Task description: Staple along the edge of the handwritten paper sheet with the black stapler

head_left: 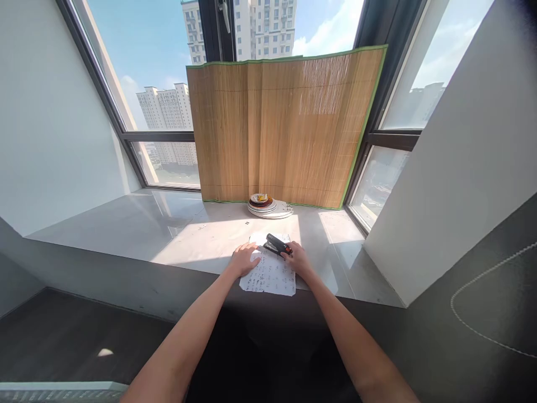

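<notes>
A printed paper sheet (269,272) is laid flat on the window sill (168,229), in front of a stack of plates (268,206). The left hand (244,258) is pressed open and flat on the sheet's left part. A black stapler (277,244) with a red mark, resting at the sheet's far edge, is grasped by the right hand (297,259). Behind the plates a bamboo mat (285,129) is propped against the window.

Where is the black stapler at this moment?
In the head view, the black stapler lies at the top of the printed paper on the window sill, under the fingers of the right hand, just before the stack of plates.
</notes>
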The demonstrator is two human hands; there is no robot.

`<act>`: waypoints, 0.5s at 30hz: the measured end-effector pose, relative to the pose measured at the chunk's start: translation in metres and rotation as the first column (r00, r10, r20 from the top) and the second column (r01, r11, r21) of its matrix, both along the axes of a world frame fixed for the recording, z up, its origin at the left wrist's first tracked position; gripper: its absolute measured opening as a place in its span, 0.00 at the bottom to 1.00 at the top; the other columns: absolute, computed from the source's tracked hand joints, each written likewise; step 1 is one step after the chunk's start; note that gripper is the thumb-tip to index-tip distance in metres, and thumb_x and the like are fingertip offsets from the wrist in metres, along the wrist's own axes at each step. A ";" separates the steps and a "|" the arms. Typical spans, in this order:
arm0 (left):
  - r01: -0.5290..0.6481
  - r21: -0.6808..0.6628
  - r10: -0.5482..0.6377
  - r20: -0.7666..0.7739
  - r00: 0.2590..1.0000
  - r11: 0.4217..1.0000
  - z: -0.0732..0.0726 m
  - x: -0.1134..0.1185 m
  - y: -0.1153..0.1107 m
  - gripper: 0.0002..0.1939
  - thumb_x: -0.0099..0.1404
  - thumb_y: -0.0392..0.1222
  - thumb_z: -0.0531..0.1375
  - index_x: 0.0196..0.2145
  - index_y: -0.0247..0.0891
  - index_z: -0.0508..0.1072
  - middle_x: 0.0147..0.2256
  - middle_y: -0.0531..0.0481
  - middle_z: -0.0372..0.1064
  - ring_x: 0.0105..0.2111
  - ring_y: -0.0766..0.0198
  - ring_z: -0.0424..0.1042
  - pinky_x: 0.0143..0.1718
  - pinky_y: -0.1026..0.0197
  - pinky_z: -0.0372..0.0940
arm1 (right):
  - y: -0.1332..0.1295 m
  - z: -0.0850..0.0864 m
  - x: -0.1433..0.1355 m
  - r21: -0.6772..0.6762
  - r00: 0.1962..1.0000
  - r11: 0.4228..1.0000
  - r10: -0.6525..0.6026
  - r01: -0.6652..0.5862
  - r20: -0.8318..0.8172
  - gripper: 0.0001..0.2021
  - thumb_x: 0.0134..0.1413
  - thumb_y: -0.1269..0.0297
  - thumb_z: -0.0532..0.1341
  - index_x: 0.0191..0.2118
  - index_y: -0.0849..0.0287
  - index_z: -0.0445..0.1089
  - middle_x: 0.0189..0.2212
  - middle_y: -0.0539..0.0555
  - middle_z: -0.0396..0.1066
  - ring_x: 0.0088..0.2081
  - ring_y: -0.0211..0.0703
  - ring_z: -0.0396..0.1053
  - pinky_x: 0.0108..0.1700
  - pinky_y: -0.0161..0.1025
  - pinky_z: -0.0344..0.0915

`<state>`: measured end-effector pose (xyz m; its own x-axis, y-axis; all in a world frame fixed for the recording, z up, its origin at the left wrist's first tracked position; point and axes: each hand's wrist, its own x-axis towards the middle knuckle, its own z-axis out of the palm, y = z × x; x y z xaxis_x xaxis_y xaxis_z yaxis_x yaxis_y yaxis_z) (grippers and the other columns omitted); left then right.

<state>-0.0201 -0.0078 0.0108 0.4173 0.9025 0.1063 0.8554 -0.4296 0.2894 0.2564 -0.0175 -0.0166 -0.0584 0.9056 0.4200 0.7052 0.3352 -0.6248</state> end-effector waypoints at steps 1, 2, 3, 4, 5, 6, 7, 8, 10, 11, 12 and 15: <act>0.002 -0.003 -0.002 0.002 1.000 1.000 0.000 -0.001 0.000 0.31 0.74 0.55 0.56 0.71 0.45 0.67 0.75 0.45 0.57 0.76 0.44 0.53 0.76 0.38 0.49 | 0.002 0.000 0.002 0.006 0.999 1.000 -0.009 0.009 -0.031 0.07 0.57 0.64 0.66 0.42 0.55 0.76 0.38 0.55 0.74 0.42 0.51 0.72 0.48 0.45 0.67; 0.006 -0.004 -0.006 0.005 1.000 1.000 -0.001 -0.002 0.001 0.32 0.74 0.55 0.57 0.71 0.45 0.67 0.75 0.45 0.57 0.76 0.44 0.53 0.76 0.38 0.49 | 0.004 0.000 0.004 0.008 0.998 1.000 -0.009 0.009 -0.061 0.09 0.55 0.65 0.66 0.43 0.55 0.77 0.38 0.55 0.75 0.43 0.52 0.73 0.49 0.46 0.68; 0.010 -0.004 -0.010 0.008 1.000 1.000 -0.001 -0.002 0.001 0.32 0.74 0.55 0.57 0.71 0.45 0.67 0.75 0.46 0.57 0.76 0.44 0.53 0.76 0.38 0.49 | 0.005 -0.001 0.006 0.007 0.996 1.000 -0.004 0.004 -0.089 0.11 0.54 0.65 0.66 0.45 0.54 0.77 0.39 0.55 0.76 0.44 0.53 0.73 0.50 0.47 0.68; 0.012 -0.002 -0.012 0.012 1.000 1.000 -0.002 -0.003 0.002 0.32 0.73 0.56 0.57 0.71 0.45 0.67 0.75 0.46 0.57 0.76 0.44 0.53 0.76 0.38 0.49 | 0.007 -0.003 0.008 0.004 0.993 1.000 0.000 0.001 -0.118 0.13 0.52 0.66 0.66 0.45 0.54 0.78 0.39 0.55 0.77 0.44 0.54 0.74 0.50 0.49 0.68; 0.013 -0.001 -0.013 0.016 1.000 1.000 -0.003 -0.003 0.003 0.32 0.73 0.56 0.57 0.71 0.45 0.68 0.75 0.46 0.57 0.76 0.44 0.53 0.76 0.38 0.49 | 0.007 -0.004 0.009 0.000 0.989 1.000 0.000 0.000 -0.149 0.14 0.51 0.66 0.66 0.46 0.53 0.78 0.39 0.55 0.78 0.45 0.55 0.74 0.51 0.50 0.68; 0.012 -0.001 -0.012 0.020 1.000 1.000 -0.003 -0.004 0.003 0.32 0.74 0.57 0.57 0.71 0.46 0.68 0.75 0.46 0.58 0.76 0.43 0.53 0.76 0.37 0.50 | 0.007 -0.006 0.010 -0.005 0.983 1.000 -0.002 0.001 -0.185 0.16 0.51 0.66 0.66 0.47 0.52 0.78 0.39 0.55 0.79 0.45 0.56 0.75 0.51 0.51 0.68; 0.010 -0.002 -0.010 0.024 1.000 1.000 -0.004 -0.004 0.004 0.32 0.74 0.58 0.57 0.71 0.46 0.68 0.75 0.47 0.58 0.76 0.43 0.53 0.75 0.36 0.50 | 0.007 -0.007 0.010 -0.010 0.974 1.000 -0.006 0.004 -0.227 0.17 0.50 0.65 0.66 0.48 0.52 0.78 0.40 0.55 0.80 0.45 0.56 0.75 0.52 0.52 0.68; 0.008 -0.004 -0.008 0.028 1.000 1.000 -0.005 -0.004 0.005 0.33 0.74 0.59 0.57 0.71 0.46 0.69 0.74 0.47 0.59 0.76 0.42 0.53 0.75 0.35 0.50 | 0.007 -0.009 0.010 -0.013 0.962 1.000 -0.013 0.010 -0.273 0.18 0.50 0.64 0.66 0.49 0.51 0.77 0.40 0.55 0.81 0.45 0.56 0.76 0.52 0.52 0.68; 0.007 -0.008 -0.007 0.033 0.999 1.000 -0.005 -0.005 0.006 0.33 0.74 0.60 0.57 0.71 0.46 0.69 0.74 0.47 0.59 0.75 0.41 0.53 0.75 0.35 0.50 | 0.005 -0.009 0.010 -0.004 0.930 0.999 -0.031 0.031 -0.366 0.18 0.49 0.59 0.68 0.48 0.51 0.75 0.44 0.55 0.82 0.46 0.56 0.77 0.54 0.53 0.68; 0.008 -0.009 -0.007 0.035 0.999 1.000 -0.006 -0.005 0.007 0.33 0.74 0.60 0.57 0.71 0.46 0.69 0.74 0.47 0.59 0.75 0.41 0.54 0.75 0.34 0.50 | 0.004 -0.008 0.010 -0.001 0.912 0.999 -0.046 0.049 -0.408 0.17 0.49 0.56 0.69 0.46 0.51 0.75 0.46 0.56 0.83 0.47 0.57 0.78 0.54 0.52 0.68; 0.008 -0.011 -0.008 0.037 0.999 1.000 -0.006 -0.005 0.007 0.33 0.74 0.60 0.57 0.71 0.46 0.69 0.74 0.47 0.59 0.75 0.41 0.54 0.75 0.34 0.51 | 0.002 -0.006 0.010 -0.005 0.892 0.998 -0.064 0.069 -0.447 0.15 0.50 0.53 0.69 0.43 0.52 0.76 0.47 0.57 0.83 0.47 0.57 0.78 0.53 0.51 0.69; 0.006 -0.010 -0.005 0.038 0.999 1.000 -0.006 -0.005 0.006 0.33 0.74 0.60 0.58 0.70 0.47 0.70 0.74 0.48 0.59 0.75 0.41 0.54 0.74 0.35 0.52 | -0.001 0.001 0.011 -0.052 0.849 0.993 -0.121 0.110 -0.514 0.19 0.58 0.43 0.62 0.34 0.54 0.78 0.41 0.59 0.84 0.43 0.57 0.78 0.48 0.48 0.70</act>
<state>-0.0249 -0.0014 0.0052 0.4181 0.9013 0.1128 0.8412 -0.4311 0.3263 0.2674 -0.0185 -0.0153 0.2674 0.9007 0.3425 0.3130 0.2550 -0.9149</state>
